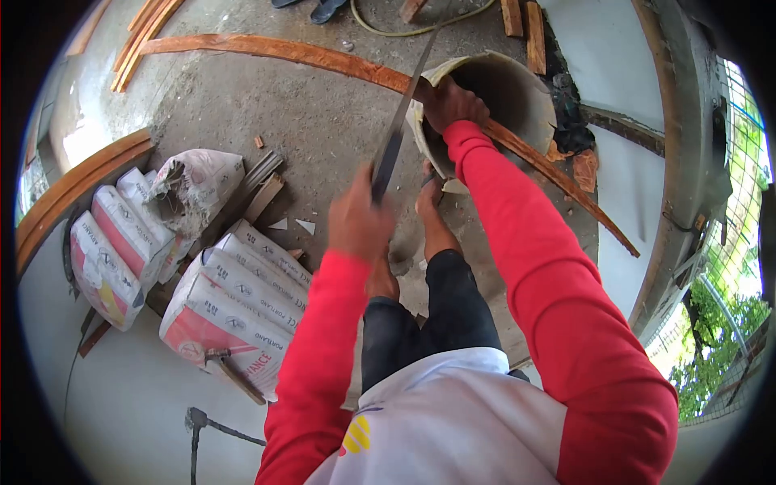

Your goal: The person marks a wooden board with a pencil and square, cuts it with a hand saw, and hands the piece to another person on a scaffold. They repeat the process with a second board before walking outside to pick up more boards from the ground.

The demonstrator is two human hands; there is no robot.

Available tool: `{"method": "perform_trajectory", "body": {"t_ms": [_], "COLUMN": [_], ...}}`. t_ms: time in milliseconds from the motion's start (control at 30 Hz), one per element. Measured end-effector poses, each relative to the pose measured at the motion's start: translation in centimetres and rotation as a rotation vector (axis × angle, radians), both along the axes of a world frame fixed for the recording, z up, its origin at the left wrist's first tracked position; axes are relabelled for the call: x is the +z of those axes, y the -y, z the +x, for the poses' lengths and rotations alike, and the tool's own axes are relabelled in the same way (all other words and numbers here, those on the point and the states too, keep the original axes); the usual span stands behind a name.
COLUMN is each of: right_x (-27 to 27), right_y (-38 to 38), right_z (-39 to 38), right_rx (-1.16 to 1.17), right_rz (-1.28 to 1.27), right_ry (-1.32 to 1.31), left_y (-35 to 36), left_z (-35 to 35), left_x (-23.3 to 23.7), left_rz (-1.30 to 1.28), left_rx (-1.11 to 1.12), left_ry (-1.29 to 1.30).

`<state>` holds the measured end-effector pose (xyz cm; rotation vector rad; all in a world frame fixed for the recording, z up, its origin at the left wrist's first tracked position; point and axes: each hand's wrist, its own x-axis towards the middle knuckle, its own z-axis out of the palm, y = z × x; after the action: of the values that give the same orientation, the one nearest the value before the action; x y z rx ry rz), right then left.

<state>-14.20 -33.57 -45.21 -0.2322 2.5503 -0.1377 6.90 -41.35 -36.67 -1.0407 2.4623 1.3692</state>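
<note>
In the head view, the left hand (360,217) gripped the rear end of a long, tapering grey metal handsaw (395,139), its fingers curled shut round the handle, which they hid (the hand was somewhat blurred). The saw pointed forward and away from the body, its blade crossing a long, narrow reddish-brown wooden strip (299,52) just beside the right hand (454,105). How deep the teeth sat in the wood could not be told.

The right hand's fingers were wrapped over the strip and pressed it at the rim of a large, pale, round hollow container (529,74) on the grey concrete floor (242,97). The strip ran across the container's mouth — its far left end near a pile of similar brown wooden strips (148,36), its other end out to the right, beyond the right forearm. The person's bare right foot (430,192) was close to the container's near edge.

To the left lay white-and-red printed paper cement sacks (222,311), a wooden-handled tool (242,381) resting against them — and a torn, open-mouthed white sack (212,179) stood behind. A thin yellowish hose (396,33) curved across the floor ahead.
</note>
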Motion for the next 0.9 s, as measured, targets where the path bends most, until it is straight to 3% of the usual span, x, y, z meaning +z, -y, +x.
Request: {"method": "perform_trajectory", "body": {"t_ms": [167,267,367,433,500,600,667,733,833,867,900], "right_x": [-0.8,-0.6,-0.7,-0.7,-0.4,-1.1,-2.2,-2.2,-1.1,-1.3,-1.2], "right_y": [-0.6,-0.6,-0.2,-0.3,-0.3,-0.6,-1.1,-1.0,-0.5,-0.4,-0.4], "right_z": [-0.1,0.1,0.1,0.2,0.4,-0.2,0.1,-0.3,-0.2,-0.1,-0.1], "right_rx": [0.028,0.056,0.053,0.049,0.061,0.061,0.055,0.056,0.047,0.037,0.027], "right_rz": [-0.045,-0.064,-0.010,0.016,-0.011,-0.049,-0.064,-0.062,-0.027,-0.018,-0.009], "right_ry": [-0.030,-0.026,-0.065,-0.084,-0.067,-0.023,-0.065,-0.043,-0.047,-0.045,-0.044], "left_y": [-1.8,-1.2,0.5,0.6,0.1,-1.3,-1.5,-1.3,0.0,0.0,0.0], "left_z": [15.2,11.9,-0.5,-3.2,-0.6,11.5,14.3,13.6,1.6,-1.9,-2.1], "left_x": [11.4,7.1,-2.7,-3.5,-1.3,7.4,10.4,9.4,-0.9,-3.7,-3.7], "left_rz": [-0.019,-0.010,-0.044,-0.086,-0.080,0.019,0.026,0.007,-0.003,-0.115,-0.109], "left_rx": [0.003,0.014,-0.001,-0.027,-0.017,0.009,-0.015,-0.024,-0.017,0.006,-0.008], "left_ry": [0.129,0.074,0.010,-0.087,-0.012,0.111,0.202,0.175,0.072,-0.089,-0.094]}}
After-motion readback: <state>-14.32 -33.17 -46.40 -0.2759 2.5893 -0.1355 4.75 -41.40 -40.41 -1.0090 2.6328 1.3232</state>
